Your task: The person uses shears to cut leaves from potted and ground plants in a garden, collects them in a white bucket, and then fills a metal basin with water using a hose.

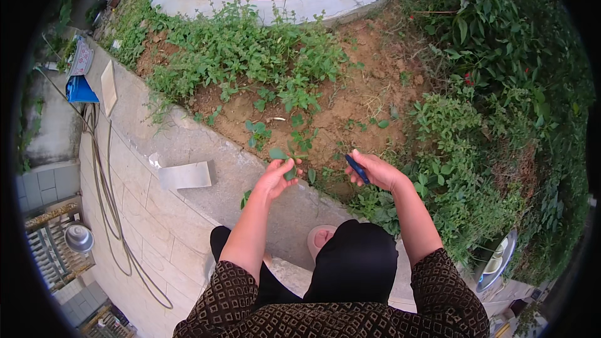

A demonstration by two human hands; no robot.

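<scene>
Between the thumb and fingers of my left hand (pixel 277 179) is a small green leafy cutting (pixel 280 154), held above the concrete edge of the bed. My right hand (pixel 375 170), a short way to the right, grips a dark blue handled tool (pixel 357 169); its exact kind cannot be told. Beyond both hands lies brown soil (pixel 328 124) with small seedlings, among them a low green plant (pixel 258 134). Another green leaf (pixel 245 199) shows on the concrete beside my left forearm.
A metal-coloured rectangular block (pixel 186 175) lies on the paving at the left, near a long hose (pixel 110 206). Dense weeds (pixel 253 51) grow before a white curved basin wall (pixel 300 7). Leafy plants (pixel 450 150) crowd the right side. A basin (pixel 496 260) stands at lower right.
</scene>
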